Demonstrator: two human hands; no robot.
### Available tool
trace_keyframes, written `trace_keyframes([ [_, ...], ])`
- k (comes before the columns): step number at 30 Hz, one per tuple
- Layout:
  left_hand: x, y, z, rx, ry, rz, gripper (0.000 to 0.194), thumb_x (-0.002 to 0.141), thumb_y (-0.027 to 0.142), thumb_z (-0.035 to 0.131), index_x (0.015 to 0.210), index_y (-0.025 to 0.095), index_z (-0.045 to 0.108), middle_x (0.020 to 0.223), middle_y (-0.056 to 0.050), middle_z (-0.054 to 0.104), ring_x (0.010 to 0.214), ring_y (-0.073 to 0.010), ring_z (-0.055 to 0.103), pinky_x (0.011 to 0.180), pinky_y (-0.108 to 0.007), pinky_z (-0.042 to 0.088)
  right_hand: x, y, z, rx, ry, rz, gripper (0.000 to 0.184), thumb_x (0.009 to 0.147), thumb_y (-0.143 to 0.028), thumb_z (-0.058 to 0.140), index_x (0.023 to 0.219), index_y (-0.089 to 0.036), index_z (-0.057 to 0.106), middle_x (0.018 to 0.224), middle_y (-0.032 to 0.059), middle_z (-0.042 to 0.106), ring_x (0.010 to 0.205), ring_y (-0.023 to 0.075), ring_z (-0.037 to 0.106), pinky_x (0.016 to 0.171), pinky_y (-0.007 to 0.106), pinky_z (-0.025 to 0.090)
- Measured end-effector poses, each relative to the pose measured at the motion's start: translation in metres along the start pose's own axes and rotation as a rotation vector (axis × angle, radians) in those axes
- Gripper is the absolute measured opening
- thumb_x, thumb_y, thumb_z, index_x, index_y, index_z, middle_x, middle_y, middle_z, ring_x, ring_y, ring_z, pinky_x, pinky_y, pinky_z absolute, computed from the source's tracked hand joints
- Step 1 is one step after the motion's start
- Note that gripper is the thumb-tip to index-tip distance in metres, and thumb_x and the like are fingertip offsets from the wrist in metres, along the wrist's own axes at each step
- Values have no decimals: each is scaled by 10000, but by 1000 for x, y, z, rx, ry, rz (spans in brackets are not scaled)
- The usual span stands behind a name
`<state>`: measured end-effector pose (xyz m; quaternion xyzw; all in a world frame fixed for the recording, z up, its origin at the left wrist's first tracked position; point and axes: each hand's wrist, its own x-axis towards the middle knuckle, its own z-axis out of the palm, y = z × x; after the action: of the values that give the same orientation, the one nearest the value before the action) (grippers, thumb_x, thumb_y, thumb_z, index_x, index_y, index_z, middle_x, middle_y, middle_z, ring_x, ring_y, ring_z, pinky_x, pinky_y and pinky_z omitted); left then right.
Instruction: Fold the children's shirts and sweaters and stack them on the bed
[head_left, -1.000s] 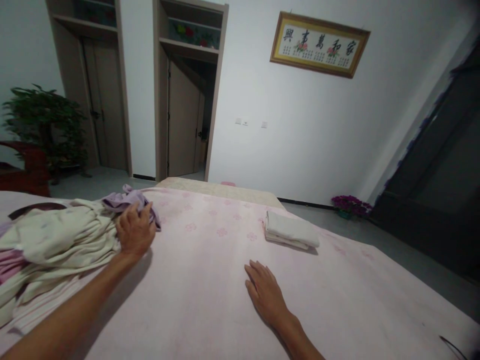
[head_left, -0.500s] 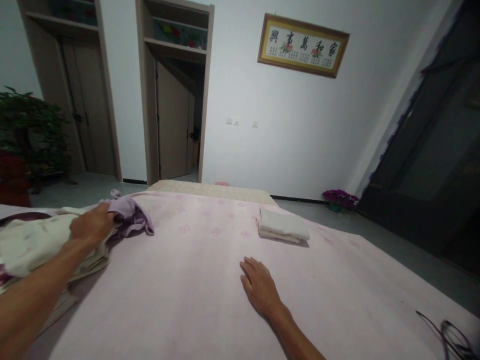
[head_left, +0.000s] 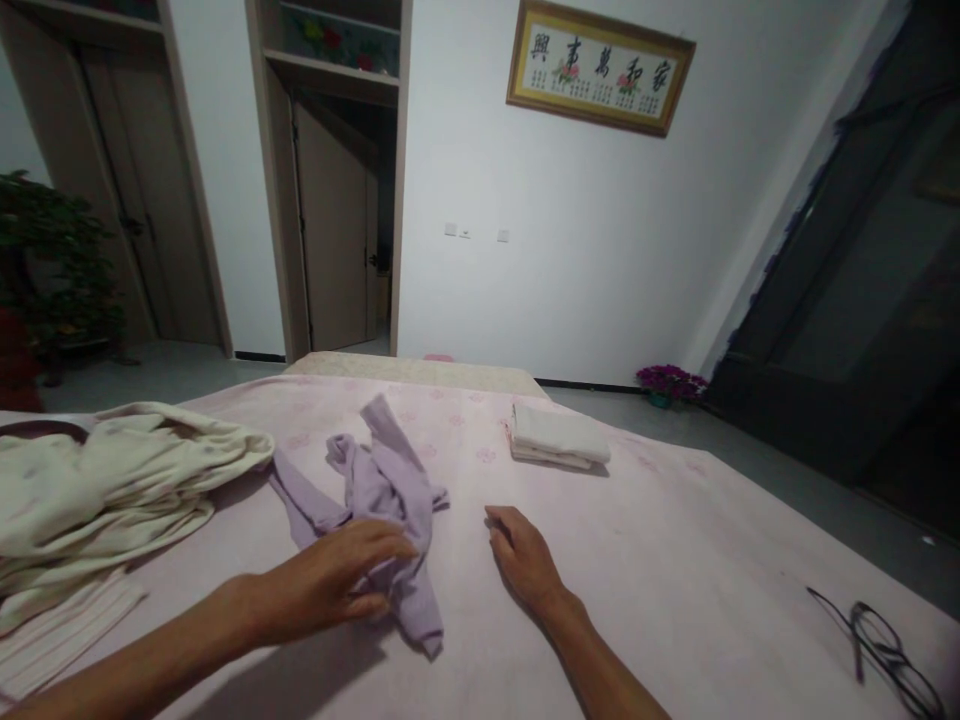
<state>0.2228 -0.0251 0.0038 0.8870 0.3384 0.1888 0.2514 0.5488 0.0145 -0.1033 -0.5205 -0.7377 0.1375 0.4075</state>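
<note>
Your left hand [head_left: 326, 582] lies over the lower part of a crumpled lilac cloth garment [head_left: 382, 480], with its fingers [head_left: 382, 545] stretched across the fabric and the thumb held apart below them. It touches the cloth, but you cannot tell whether it is clamped on it. Your right hand [head_left: 521, 555] rests palm down and open, fingers loosely together, on a pale pink flower-patterned bedspread [head_left: 660, 570], just beside the lilac garment.

The garment lies in a loose heap near the middle of the bedspread, one narrow strip pointing toward the far edge. On the bedspread's left side, a bunched cream garment [head_left: 97, 490] lies over a pale striped cloth [head_left: 60, 630]. Near its far edge sits a neatly folded white cloth [head_left: 559, 435]. Black-framed glasses [head_left: 877, 650] lie on its near right corner, well apart from your hands. Beyond the bedspread's right side, purple flowers in a pot [head_left: 670, 385] stand on the grey floor.
</note>
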Motion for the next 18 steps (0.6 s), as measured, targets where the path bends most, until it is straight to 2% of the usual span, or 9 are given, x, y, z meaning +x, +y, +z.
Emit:
trace_keyframes([
  [2, -1, -13, 3, 38, 18, -19, 392, 909, 346, 565, 1290, 320, 655, 1360, -59, 639, 1276, -246, 560, 1107, -365, 418, 0, -4, -3, 40, 14, 5, 340, 922, -233, 466, 1183, -226, 683, 1148, 77, 708, 1067, 217, 655, 973, 366, 508],
  [6, -3, -56, -1, 163, 185, -192, 382, 870, 304, 548, 1224, 281, 692, 1332, -92, 652, 1235, -282, 581, 1091, -435, 435, -3, -14, -6, 48, -20, -31, 295, 938, -236, 479, 1139, -232, 695, 1101, 65, 716, 1020, 203, 660, 938, 339, 506],
  [9, -8, -78, 7, 188, 166, -153, 526, 805, 236, 598, 1325, 306, 632, 1474, -75, 551, 1330, -291, 518, 1124, -446, 408, -6, -20, -8, -2, -88, -131, 266, 940, -225, 501, 1109, -232, 707, 1052, 57, 722, 980, 197, 654, 918, 334, 498],
  [12, -9, -89, 21, 249, 149, -146, 642, 738, 148, 605, 1353, 331, 602, 1542, -58, 478, 1364, -306, 493, 1119, -454, 411, -8, -22, -7, -96, -132, -212, 250, 943, -210, 513, 1088, -226, 717, 1012, 60, 724, 955, 202, 639, 899, 342, 487],
  [15, -3, -97, 32, 323, 176, -188, 543, 745, 125, 561, 1243, 320, 652, 1481, -49, 541, 1303, -293, 547, 1081, -438, 441, -8, -20, -5, -126, -120, -230, 243, 943, -189, 513, 1068, -224, 719, 988, 65, 721, 931, 201, 632, 874, 341, 488],
  [18, 7, -100, 35, 309, 241, -188, 374, 788, 121, 499, 1088, 263, 670, 1277, -69, 665, 1172, -258, 617, 998, -395, 488, -8, -16, -2, -103, -89, -245, 236, 921, -152, 523, 1030, -219, 722, 955, 64, 719, 901, 199, 633, 853, 343, 495],
])
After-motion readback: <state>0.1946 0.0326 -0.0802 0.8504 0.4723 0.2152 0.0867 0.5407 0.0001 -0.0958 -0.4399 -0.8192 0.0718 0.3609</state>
